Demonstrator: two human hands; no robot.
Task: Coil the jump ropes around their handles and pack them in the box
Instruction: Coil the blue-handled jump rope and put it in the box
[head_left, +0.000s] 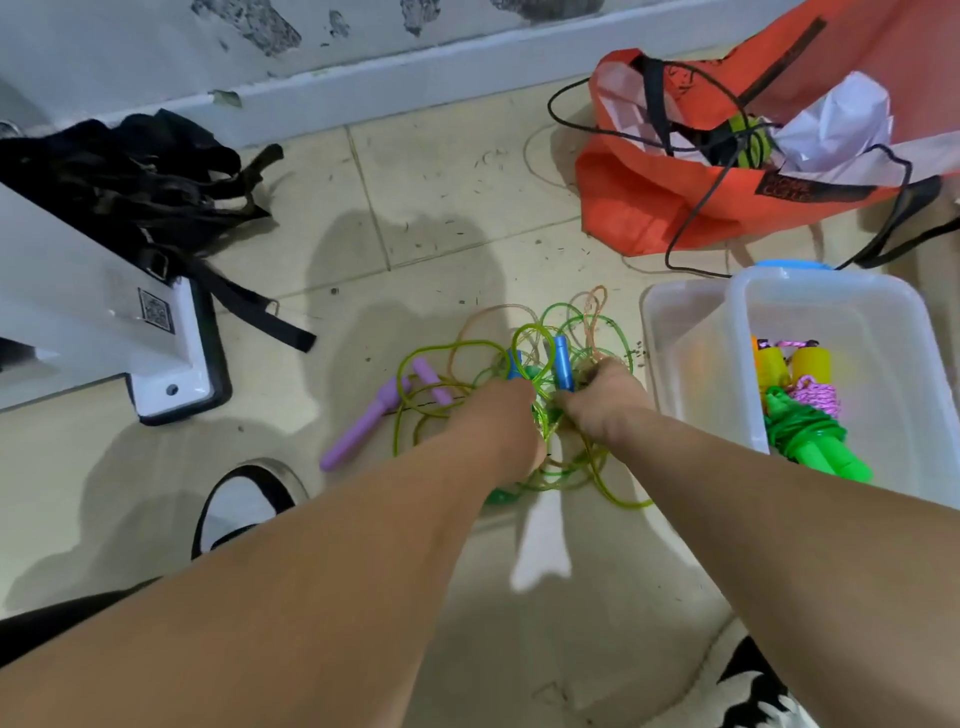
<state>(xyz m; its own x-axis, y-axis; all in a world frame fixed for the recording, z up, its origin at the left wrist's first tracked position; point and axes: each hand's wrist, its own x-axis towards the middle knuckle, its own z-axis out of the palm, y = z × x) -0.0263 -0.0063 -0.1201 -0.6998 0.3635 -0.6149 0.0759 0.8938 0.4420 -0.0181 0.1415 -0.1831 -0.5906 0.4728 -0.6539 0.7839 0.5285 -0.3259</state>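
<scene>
Green tangled rope (524, 353) under both hands, left hand (506, 415), right hand (602, 400).

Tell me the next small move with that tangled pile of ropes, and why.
Probably lift the blue handles up and away from the tangle of ropes. Both hands, left hand and right hand, are already in the knot, and green and tan loops cross, so one rope must come free before coiling.

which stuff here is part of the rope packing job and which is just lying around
Part of the job:
- tangled ropes on the floor
- purple handles
- blue handles
- clear box
- coiled ropes already in it
- left hand and right hand, both in the tangle

Just lying about:
- orange bag
- black straps
- white stand
- sandal
</scene>
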